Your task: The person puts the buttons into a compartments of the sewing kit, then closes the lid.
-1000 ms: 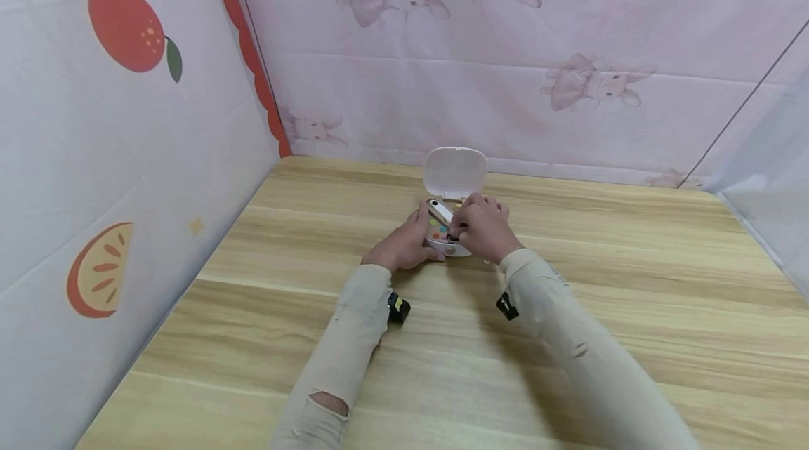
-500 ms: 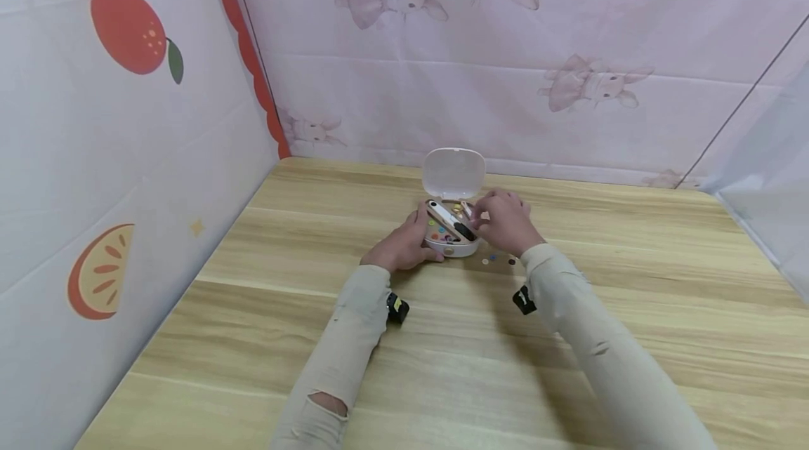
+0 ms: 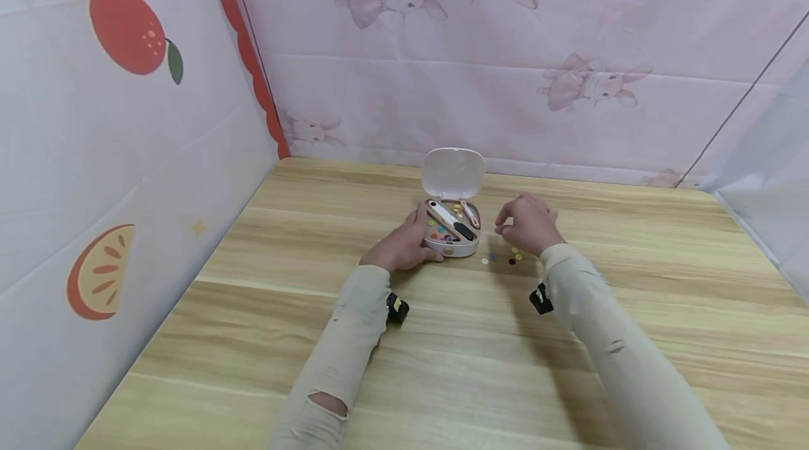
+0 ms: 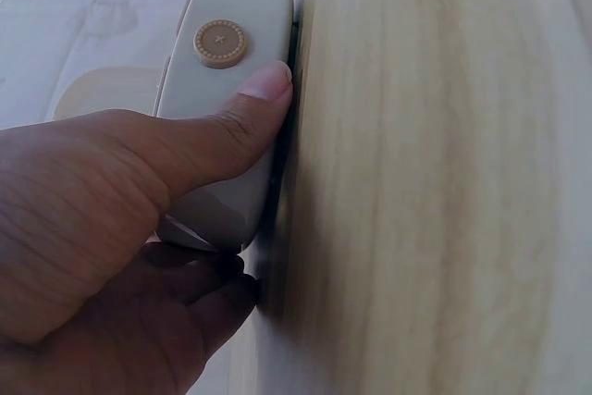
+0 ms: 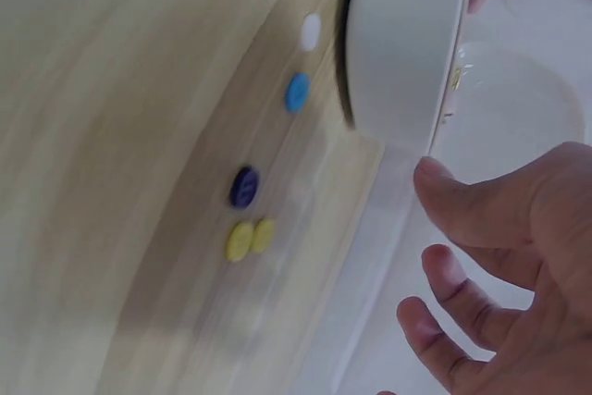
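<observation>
A small white sewing box [image 3: 463, 249] stands on the table, its lid [image 3: 453, 173] raised at the back. My left hand [image 3: 402, 243] grips the box's left side, thumb over the front wall near a brown button-shaped catch [image 4: 221, 43]. Diagonally across the inside lies a long white tool [image 3: 445, 215] with a black end. Small coloured buttons [image 3: 441, 229] sit left of it, and a slim pink-and-white item [image 3: 470, 214] lies at the right. My right hand [image 3: 529, 224] hovers to the right of the box, fingers loosely bent and holding nothing.
Loose buttons lie on the table right of the box: a white one [image 5: 311, 32], a blue one [image 5: 297, 92], a dark purple one [image 5: 244, 187] and two yellow ones [image 5: 240, 240]. A rabbit-print sheet [image 3: 392, 85] hangs behind the table, a fruit-print one [image 3: 158, 155] at left.
My right hand has drawn away from the box to the right. The pink-and-white item it was touching now lies uncovered, and more loose buttons show. My left hand keeps its grip.
</observation>
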The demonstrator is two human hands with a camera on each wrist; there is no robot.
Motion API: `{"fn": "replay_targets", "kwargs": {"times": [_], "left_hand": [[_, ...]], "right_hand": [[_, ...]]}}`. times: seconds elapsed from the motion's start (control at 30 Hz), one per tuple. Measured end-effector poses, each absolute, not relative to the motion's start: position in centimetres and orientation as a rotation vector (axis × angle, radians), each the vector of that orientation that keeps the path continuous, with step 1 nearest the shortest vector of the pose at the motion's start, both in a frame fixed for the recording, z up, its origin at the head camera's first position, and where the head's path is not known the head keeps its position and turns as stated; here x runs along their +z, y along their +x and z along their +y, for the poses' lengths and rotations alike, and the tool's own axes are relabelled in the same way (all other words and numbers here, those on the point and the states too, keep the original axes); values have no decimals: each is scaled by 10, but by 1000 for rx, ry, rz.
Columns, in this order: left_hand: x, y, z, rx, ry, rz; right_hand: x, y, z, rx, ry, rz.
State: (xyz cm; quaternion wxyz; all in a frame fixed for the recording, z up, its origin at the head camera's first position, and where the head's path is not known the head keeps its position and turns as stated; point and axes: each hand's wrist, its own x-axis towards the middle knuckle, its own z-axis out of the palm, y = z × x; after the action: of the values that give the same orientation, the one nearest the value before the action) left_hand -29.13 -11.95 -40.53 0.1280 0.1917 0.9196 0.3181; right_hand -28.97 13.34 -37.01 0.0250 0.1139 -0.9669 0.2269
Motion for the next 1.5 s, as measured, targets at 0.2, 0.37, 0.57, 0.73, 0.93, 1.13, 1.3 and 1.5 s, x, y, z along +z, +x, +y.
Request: {"fn": "replay_targets", "kwargs": {"times": [0.2,0.37,0.57,0.73,0.93,1.13,1.3,1.5], "left_hand": [[-405,-291,-120,935,564,2667],[-404,-291,-120,940,563,2660],[-404,-291,-119,934,559,2662],[-404,-291,-120,935,566,2664],[-405,-291,-120,931,568,2664],[-405,-291,-120,919,562,2666],[-405,-292,-120,910,558,2668],[-404,-291,-119,919,556,2666]], "right_hand": [[-373,-289,142,668,285,-3022],[-375,-289,146,633,237,-3093],[-376,-289,149,566,205,-3197],[-379,-288,152,540,184,-3233],[-382,-289,154,545,164,-3241],[-383,-289,155,535,155,-3245],[-384,-289,154,551,141,-3232],[-385,-289,152,570,153,-3211]]}}
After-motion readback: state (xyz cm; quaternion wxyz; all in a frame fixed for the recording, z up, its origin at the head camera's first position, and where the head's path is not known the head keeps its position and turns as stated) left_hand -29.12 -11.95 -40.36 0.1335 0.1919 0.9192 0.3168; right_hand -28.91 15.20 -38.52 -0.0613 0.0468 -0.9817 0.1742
